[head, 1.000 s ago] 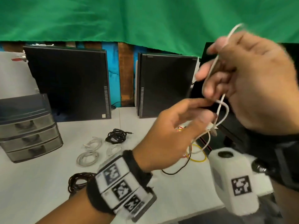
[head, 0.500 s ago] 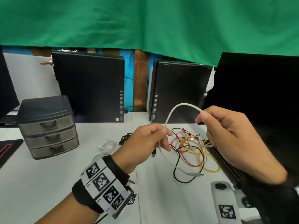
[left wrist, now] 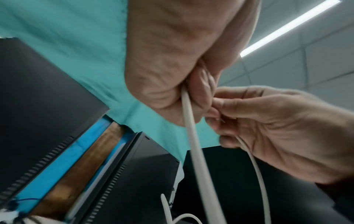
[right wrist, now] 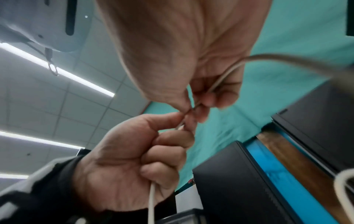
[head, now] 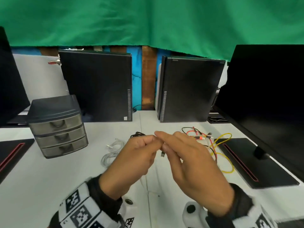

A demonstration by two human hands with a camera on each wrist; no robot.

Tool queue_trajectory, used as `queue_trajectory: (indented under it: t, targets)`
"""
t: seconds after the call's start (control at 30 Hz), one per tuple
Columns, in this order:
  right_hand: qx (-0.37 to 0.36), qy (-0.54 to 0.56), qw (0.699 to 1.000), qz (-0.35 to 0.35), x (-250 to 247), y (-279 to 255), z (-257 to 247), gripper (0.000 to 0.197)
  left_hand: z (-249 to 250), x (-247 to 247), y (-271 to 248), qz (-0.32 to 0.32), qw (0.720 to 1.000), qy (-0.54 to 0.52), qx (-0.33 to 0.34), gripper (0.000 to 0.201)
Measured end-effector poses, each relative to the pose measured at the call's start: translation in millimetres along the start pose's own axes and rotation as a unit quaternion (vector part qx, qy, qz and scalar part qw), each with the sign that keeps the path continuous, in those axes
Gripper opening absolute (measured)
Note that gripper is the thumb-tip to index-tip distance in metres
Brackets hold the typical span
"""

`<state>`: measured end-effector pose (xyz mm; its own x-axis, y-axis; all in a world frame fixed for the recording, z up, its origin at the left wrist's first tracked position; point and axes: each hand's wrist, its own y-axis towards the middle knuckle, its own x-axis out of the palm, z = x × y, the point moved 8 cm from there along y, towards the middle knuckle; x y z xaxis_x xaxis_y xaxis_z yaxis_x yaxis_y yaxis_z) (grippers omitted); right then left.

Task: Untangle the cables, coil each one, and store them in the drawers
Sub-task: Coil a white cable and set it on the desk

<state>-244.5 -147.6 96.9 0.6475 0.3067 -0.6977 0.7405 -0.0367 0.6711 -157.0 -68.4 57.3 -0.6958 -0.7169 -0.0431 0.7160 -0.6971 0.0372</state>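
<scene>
Both hands meet above the middle of the white table. My left hand [head: 137, 155] is curled round a white cable [left wrist: 191, 136], which leaves the fist and hangs down. My right hand [head: 189, 160] pinches the same cable [right wrist: 220, 80] at the fingertips, right against the left fingers. A small plug end [head: 162, 154] dangles below where the fingers meet. A tangle of red, yellow and black cables [head: 212, 142] lies on the table behind the right hand. Coiled white cables [head: 113, 150] and a black coil [head: 137, 134] lie behind the left hand. The grey three-drawer unit [head: 57, 127] stands at the left, drawers closed.
Two black computer cases [head: 98, 86] [head: 189, 89] stand upright at the back of the table. A large black monitor [head: 266, 99] and its base [head: 256, 162] fill the right side. Another black base [head: 11, 153] lies at the left edge.
The hands dropped from face height to just above the table and came together. The wide white loop between them has closed up. The camera view shifted with the head.
</scene>
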Motion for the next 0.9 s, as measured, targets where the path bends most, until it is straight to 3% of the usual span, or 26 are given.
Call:
queue_trajectory:
  t: [0.1,0.3,0.47,0.6,0.7,0.8,0.9]
  targets:
    - [0.009,0.108,0.994,0.008,7,-2,10,0.023,-11,-13,-12,-0.017,0.999,-0.044,-0.027,0.031]
    - [0.112,0.110,0.981,0.114,9,-15,71,0.017,-35,-47,-29,-0.032,0.988,-0.139,-0.065,0.039]
    - [0.118,0.089,0.989,0.025,45,-27,63,0.021,-32,-50,-30,-0.075,0.965,-0.251,-0.022,0.030]
    - [0.105,0.104,0.988,-0.049,81,-42,36,0.025,-32,-54,-27,-0.046,0.965,-0.259,-0.010,0.027]
    - [0.126,0.118,0.985,-0.011,81,-42,36,0.019,-40,-54,-29,-0.027,0.967,-0.246,-0.062,0.017]
    - [0.183,0.185,0.964,0.050,66,-38,48,0.017,-45,-50,-33,-0.025,0.964,-0.253,-0.083,0.026]
    - [0.231,0.275,0.933,0.033,66,-34,45,0.023,-43,-49,-33,-0.002,0.962,-0.264,-0.074,0.028]
